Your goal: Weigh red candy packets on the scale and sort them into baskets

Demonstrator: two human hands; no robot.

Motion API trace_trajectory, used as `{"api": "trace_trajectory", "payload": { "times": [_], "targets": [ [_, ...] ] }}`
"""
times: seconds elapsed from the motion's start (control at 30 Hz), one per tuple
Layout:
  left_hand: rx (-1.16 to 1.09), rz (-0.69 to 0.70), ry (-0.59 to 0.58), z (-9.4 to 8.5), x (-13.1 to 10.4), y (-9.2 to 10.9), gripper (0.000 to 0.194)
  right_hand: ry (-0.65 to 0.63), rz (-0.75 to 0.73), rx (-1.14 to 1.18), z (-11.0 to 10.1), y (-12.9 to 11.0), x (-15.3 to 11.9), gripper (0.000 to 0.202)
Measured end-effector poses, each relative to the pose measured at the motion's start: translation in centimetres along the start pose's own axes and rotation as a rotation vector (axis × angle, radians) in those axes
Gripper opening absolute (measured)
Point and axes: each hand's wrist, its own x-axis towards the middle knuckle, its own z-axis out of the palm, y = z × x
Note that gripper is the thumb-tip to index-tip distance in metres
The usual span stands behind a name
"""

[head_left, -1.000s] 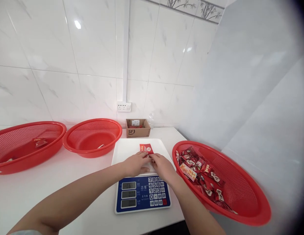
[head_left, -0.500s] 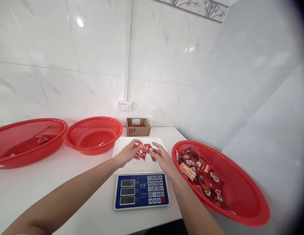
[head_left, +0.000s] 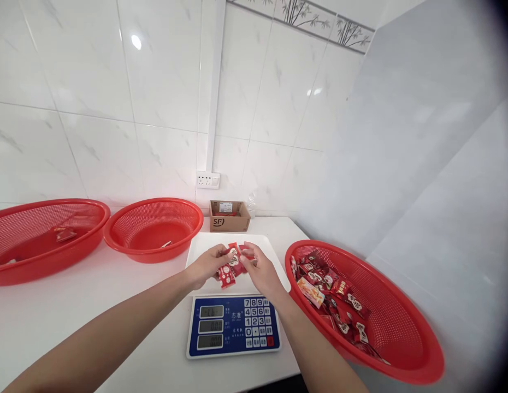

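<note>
1. At a white table [head_left: 155,355], a person's two bare hands hold small, glossy red plastic packets with pale print [head_left: 234,258] above the white, flat, rounded-corner weighing pan [head_left: 276,267] of an electronic scale.

2. The left hand [head_left: 207,266] pinches the packets from the left side, its thumb laid over the top and its fingers curled beneath.

3. The right hand [head_left: 258,271] closes in from the opposite side, thumb against the packets' right side and fingers bent above; its exact grip is partly hidden.

4. The upper packet, marked with large white characters, lies with its long axis running roughly away from the person, far end tipped slightly left and near end slightly right, toward the right thumb.

5. Below it, a white-dotted red packet [head_left: 226,277] points its near end toward the scale's blue rectangular control panel [head_left: 233,327], its long axis also aslant. More red wrapping shows under the right fingers, its direction unclear.

6. To the right, a large red plastic mesh basket [head_left: 418,349] bears a heap of mostly red and dark wrapped pieces, turned every which way, with one pale orange-and-pink packet [head_left: 311,292] among them.

7. To the left, a round red plastic basket [head_left: 153,255] and a wider red plastic basket [head_left: 74,256] stand side by side, each with a few small pieces inside.

8. Behind the pan, an open brown cardboard box [head_left: 229,224] stands near the tiled wall.
</note>
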Motion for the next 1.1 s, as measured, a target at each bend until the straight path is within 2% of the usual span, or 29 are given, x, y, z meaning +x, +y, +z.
{"api": "trace_trajectory", "payload": {
  "times": [0.13,0.27,0.37,0.43,0.57,0.63,0.77,0.83,0.97,1.1],
  "targets": [
    [-0.052,0.006,0.142,-2.2,0.0,0.7,0.027,-0.004,-0.009,-0.360,-0.6,0.2,2.1,0.048],
    [-0.140,-0.030,0.240,-3.9,0.2,1.5,0.018,-0.153,0.010,-0.444,0.5,0.7,4.3,0.050],
    [-0.183,-0.019,0.274,-4.4,0.1,1.7,0.014,-0.248,-0.021,-0.463,1.9,0.9,4.5,0.040],
    [-0.184,-0.015,0.282,-4.6,-0.1,1.5,0.017,-0.266,-0.085,-0.450,2.5,1.0,4.1,0.030],
    [-0.103,-0.006,0.294,-4.9,-0.2,0.9,0.037,-0.218,-0.185,-0.361,2.7,1.6,3.2,0.029],
    [-0.037,0.026,0.290,-5.0,-0.1,0.7,0.037,-0.162,-0.193,-0.289,2.4,1.9,3.1,0.031],
    [0.073,0.120,0.248,-4.3,0.2,0.5,0.030,-0.025,-0.164,-0.094,1.7,1.5,3.0,0.027],
    [0.103,0.156,0.189,-3.5,0.3,0.3,0.031,-0.001,-0.161,0.000,1.3,0.7,2.8,0.021],
    [0.114,0.198,0.053,-1.6,0.2,-0.1,0.040,-0.052,-0.172,0.112,0.6,-1.3,1.6,0.018],
    [0.090,0.215,0.020,-0.5,0.1,-0.3,0.038,-0.104,-0.145,0.194,0.1,-2.4,0.7,0.016]
  ]
}}
